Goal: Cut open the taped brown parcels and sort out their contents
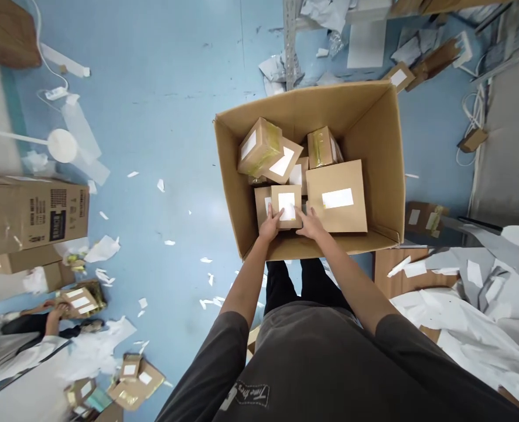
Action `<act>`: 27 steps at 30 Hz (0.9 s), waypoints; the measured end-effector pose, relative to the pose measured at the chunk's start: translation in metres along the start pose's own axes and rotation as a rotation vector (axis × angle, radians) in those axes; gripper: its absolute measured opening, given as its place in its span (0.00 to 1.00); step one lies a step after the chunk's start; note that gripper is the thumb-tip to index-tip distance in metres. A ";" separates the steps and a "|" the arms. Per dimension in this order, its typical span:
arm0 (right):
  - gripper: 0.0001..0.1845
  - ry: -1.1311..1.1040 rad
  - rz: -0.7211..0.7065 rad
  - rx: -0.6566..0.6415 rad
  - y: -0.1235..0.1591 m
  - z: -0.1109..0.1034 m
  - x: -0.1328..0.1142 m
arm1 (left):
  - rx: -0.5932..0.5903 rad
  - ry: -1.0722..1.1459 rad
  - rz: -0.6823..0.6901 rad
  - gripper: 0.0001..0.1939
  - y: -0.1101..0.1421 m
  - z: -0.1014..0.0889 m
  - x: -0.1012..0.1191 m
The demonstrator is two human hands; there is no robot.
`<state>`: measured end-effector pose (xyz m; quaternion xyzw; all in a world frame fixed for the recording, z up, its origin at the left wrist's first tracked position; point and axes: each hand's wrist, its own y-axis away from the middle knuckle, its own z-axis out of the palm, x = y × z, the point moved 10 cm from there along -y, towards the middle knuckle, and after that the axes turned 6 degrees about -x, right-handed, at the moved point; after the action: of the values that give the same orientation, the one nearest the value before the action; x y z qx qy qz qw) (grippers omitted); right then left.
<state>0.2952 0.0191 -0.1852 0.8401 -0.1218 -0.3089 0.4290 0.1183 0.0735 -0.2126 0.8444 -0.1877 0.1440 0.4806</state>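
A large open carton (380, 193) stands in front of me with several taped cardboard boxes inside. Near its front wall, a small cardboard box (291, 191) with a white label lies between my hands. My left hand (269, 227) grips its left front corner, and my right hand (311, 224) holds the right side, fingers partly spread. To the right is a bigger flat box (351, 176) with a white label. Behind sit a tape-wrapped box (253, 158), a tilted labelled box (295, 151) and another taped box (320, 147). Another box (262, 205) is partly covered at the left.
Paper scraps (169, 242) litter the blue floor (163, 146). Crumpled white sheeting (474, 340) lies at the right, and a metal shelf post (290, 47) stands beyond the carton. At the lower left, another person's hands (55, 310) touch a labelled package (81, 300).
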 end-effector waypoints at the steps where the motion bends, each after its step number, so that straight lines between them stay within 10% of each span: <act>1: 0.66 -0.001 0.032 -0.034 -0.008 0.010 -0.001 | -0.021 0.021 -0.025 0.54 -0.001 0.004 -0.003; 5: 0.66 -0.001 0.119 -0.097 -0.027 0.037 -0.005 | -0.037 0.081 -0.068 0.55 -0.002 0.016 -0.003; 12: 0.58 0.091 0.132 0.041 0.009 0.025 -0.029 | 0.073 -0.021 0.063 0.52 0.025 -0.009 0.014; 22: 0.58 -0.001 0.123 0.387 0.153 -0.053 -0.124 | 0.480 -0.158 0.274 0.45 0.153 -0.116 0.072; 27: 0.60 -0.041 0.163 0.601 0.239 -0.089 -0.125 | 0.604 -0.213 0.434 0.43 0.209 -0.144 0.136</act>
<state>0.2677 -0.0086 0.0966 0.9104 -0.2832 -0.2404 0.1821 0.1348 0.0765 0.0753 0.8988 -0.3602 0.2025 0.1466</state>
